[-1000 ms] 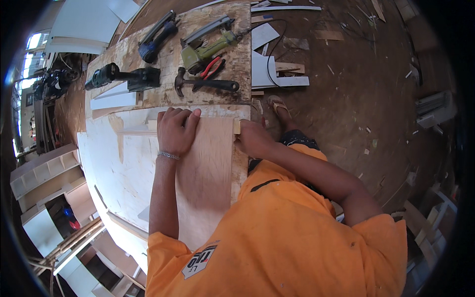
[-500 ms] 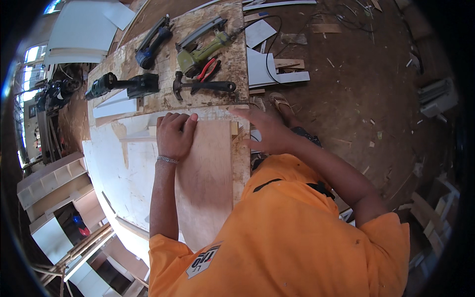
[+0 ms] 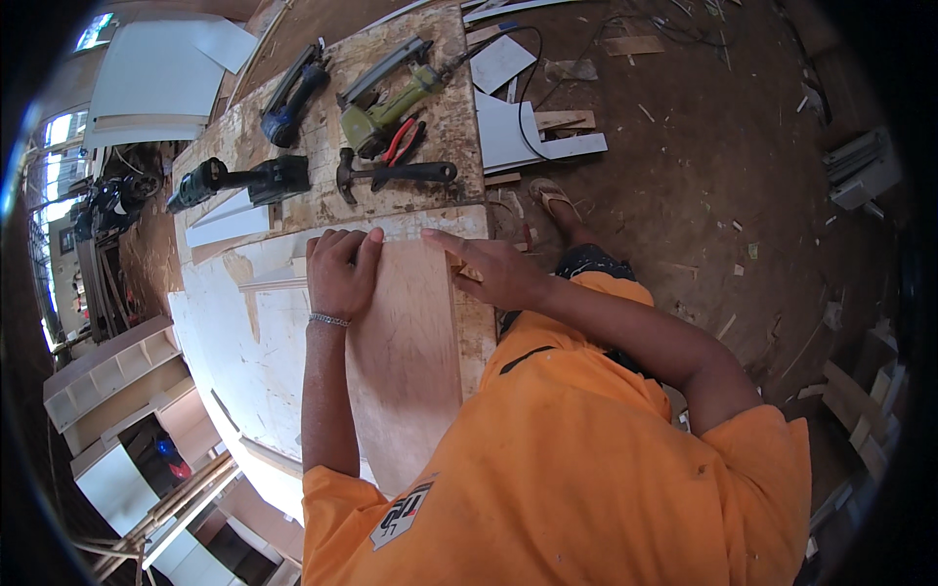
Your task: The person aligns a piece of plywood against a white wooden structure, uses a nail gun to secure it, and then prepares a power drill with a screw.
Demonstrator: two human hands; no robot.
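Observation:
A tan plywood board lies lengthwise on the workbench. My left hand rests with curled fingers on the board's far left corner, a metal bracelet on the wrist. At the board's far right corner my right hand presses down, index finger stretched along the top edge. Neither hand grips a tool. My orange shirt hides the board's near end.
Beyond the board lie a hammer, red-handled pliers, a green power tool, a blue drill and a black power tool. White panels and offcuts litter the dirt floor at right. Cabinet carcasses stand at left.
My right hand has slid up from the board's right edge onto its far corner, its index finger now extended. The left hand stays put.

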